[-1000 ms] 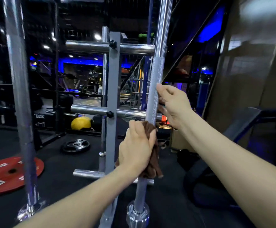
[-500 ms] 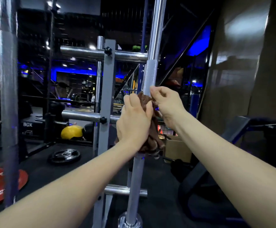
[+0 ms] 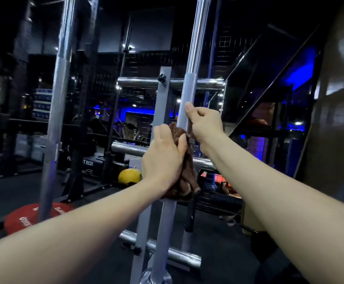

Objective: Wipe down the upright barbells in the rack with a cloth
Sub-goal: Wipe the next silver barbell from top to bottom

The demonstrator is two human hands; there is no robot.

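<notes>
An upright steel barbell (image 3: 189,87) stands in front of me, its knurled part at chest height. My left hand (image 3: 164,158) grips a brown cloth (image 3: 186,177) wrapped round the bar's shaft. Just above it my right hand (image 3: 205,125) curls round the knurled section, thumb up along the bar. A second upright barbell (image 3: 57,111) stands at the left, untouched. The grey rack (image 3: 163,103) with chrome cross pegs is right behind the bar I hold.
A red weight plate (image 3: 23,219) lies on the black floor at lower left, and a yellow ball (image 3: 129,176) sits further back. A dark wall panel (image 3: 337,119) closes off the right side. Gym frames fill the background.
My left hand has slid the cloth up the bar from near waist height to just under my right hand. My view has tilted upward.
</notes>
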